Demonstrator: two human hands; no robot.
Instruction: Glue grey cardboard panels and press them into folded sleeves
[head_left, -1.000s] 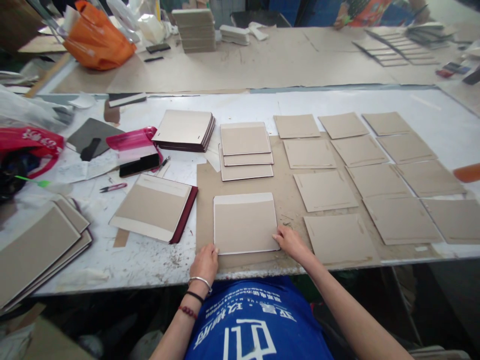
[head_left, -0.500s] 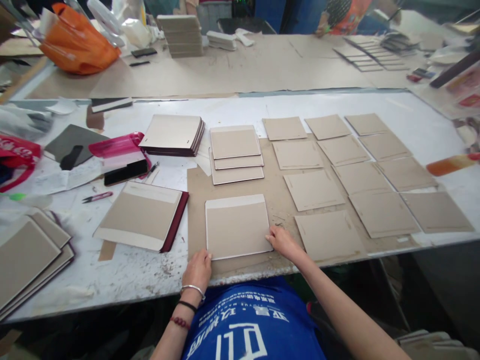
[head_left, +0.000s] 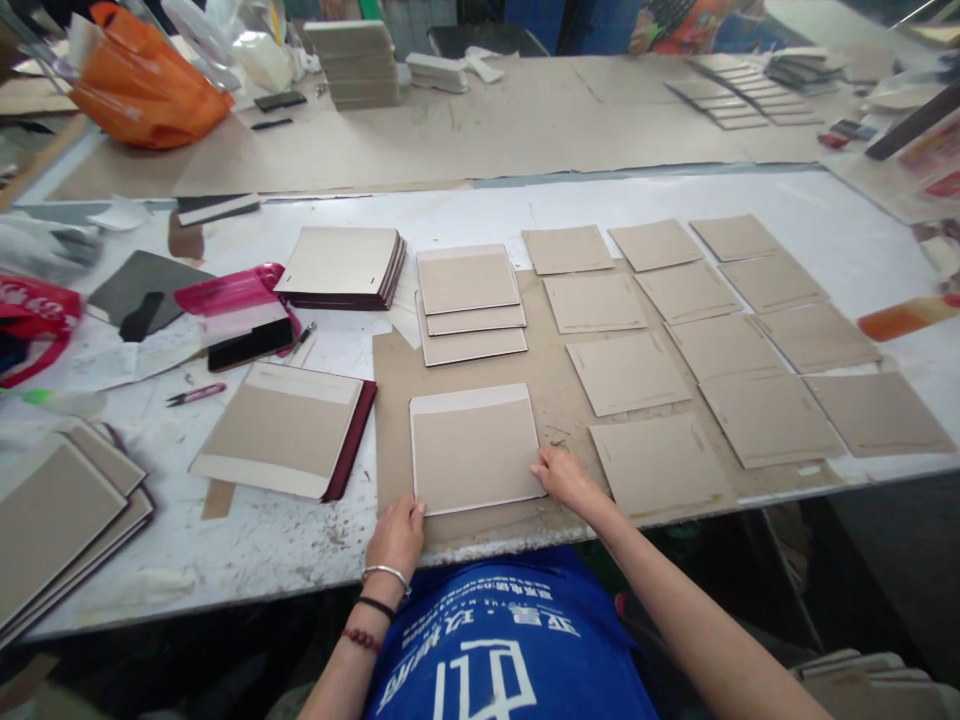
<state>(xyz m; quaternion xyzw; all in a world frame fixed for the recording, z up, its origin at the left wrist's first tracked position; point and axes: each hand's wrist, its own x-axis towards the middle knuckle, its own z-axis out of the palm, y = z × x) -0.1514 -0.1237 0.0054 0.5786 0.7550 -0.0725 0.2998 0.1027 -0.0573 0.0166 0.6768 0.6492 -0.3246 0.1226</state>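
Note:
A beige cardboard panel (head_left: 476,450) with a pale strip along its far edge lies in front of me on a brown board sheet (head_left: 394,385). My left hand (head_left: 397,530) is closed at its near left corner, fingertips at the edge. On the opposite side, my right hand (head_left: 564,475) pinches the panel's right edge near the lower corner. Beyond it sits a staggered pile of similar panels (head_left: 471,280). To the right, several beige boards (head_left: 626,378) are laid out in rows.
At left lie a stack of panels with dark red edging (head_left: 274,430), a pink pouch (head_left: 225,290), a black phone (head_left: 251,345) and a pen (head_left: 196,394). Behind them stands a thicker stack (head_left: 341,262). An orange bag (head_left: 150,85) rests on the far table, where another person (head_left: 686,25) is partly visible.
Both hands keep their places on the panel's edges, and the panel has not visibly moved. The whole view has shifted slightly.

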